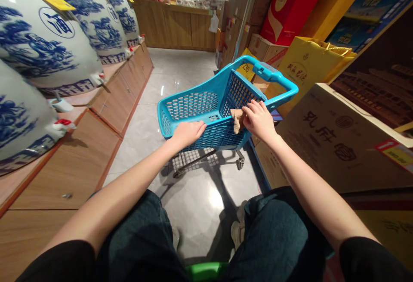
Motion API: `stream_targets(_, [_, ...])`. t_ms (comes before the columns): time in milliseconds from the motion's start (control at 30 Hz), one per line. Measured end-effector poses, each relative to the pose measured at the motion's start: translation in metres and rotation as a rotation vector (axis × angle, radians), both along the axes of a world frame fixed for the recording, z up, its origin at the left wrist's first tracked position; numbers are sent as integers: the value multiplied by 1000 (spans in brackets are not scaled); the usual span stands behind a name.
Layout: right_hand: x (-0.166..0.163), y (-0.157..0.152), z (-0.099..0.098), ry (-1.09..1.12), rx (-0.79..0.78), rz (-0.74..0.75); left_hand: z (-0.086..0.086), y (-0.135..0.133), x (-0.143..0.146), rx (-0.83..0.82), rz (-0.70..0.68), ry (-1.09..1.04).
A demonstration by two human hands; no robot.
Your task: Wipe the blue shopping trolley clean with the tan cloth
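A small blue plastic shopping cart (193, 105) on wheels stands on the tiled floor in front of me. My left hand (187, 132) grips the near rim of its basket, fingers curled over the edge. My right hand (258, 120) is closed on a crumpled tan cloth (238, 119), pressed against the basket's mesh side near the blue handle (280, 82). The basket looks empty. I appear to be seated, with my knees in dark trousers below.
Large blue-and-white ceramic jars (41, 45) sit on a wooden cabinet (97, 144) at the left. Cardboard boxes (332, 135), a yellow bag (306, 69) and red boxes (290, 6) line the right. The aisle floor (180, 71) runs ahead to a wooden counter (177, 28).
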State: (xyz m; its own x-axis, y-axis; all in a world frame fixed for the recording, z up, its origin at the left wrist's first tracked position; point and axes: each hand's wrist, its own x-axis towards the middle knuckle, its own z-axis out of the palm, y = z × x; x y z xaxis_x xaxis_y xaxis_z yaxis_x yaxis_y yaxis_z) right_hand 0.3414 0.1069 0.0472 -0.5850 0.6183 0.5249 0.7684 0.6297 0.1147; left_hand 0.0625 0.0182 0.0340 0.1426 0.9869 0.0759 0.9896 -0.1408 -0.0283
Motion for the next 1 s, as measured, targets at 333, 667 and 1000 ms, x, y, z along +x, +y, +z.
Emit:
stream_targets(333, [-20,-15,-3,-75,-64,108,-2,1,-1,6,2,15])
stream_targets(667, [-22,-18,-7,-83,-27,113,-1,0,-1,2,-6,31])
stream_targets(1000, [-7,-6,4,-78,-6,-11,-2,0,-1,7,-6,-11])
